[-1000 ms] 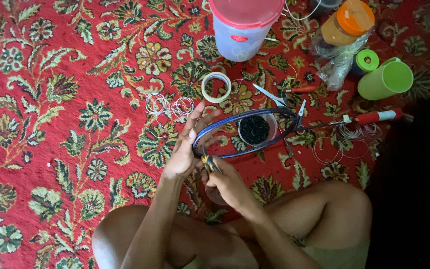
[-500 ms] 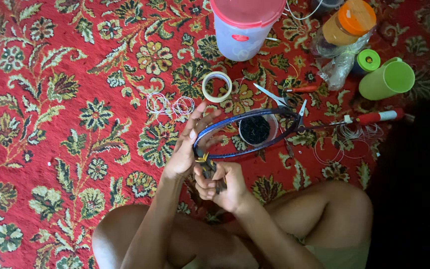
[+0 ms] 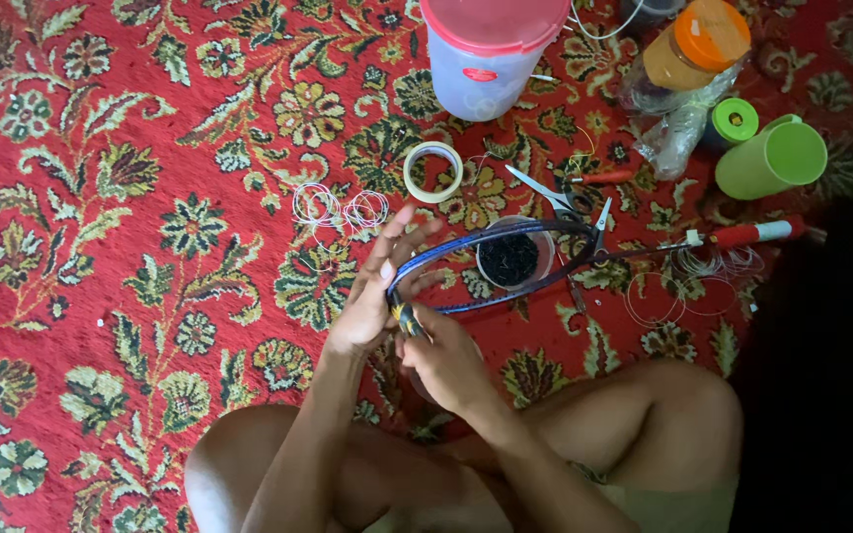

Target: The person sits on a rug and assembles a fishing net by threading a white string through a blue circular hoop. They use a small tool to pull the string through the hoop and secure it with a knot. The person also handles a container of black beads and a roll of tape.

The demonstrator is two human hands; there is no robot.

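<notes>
A blue and dark beaded hoop is held over my crossed legs, stretching out to the right above the carpet. My left hand cradles its near end, fingers spread around the band. My right hand pinches the same end from below, where a short yellowish piece shows between the fingers. Under the hoop sits a small clear bowl of dark beads.
On the red floral carpet lie a tape roll, thin wire coils, scissors, a red-handled tool, a clear tub with pink lid, an orange-capped jar and a green cup.
My right hand has slid a little lower and back along the hoop's near end. The left hand's fingers have spread slightly wider.
</notes>
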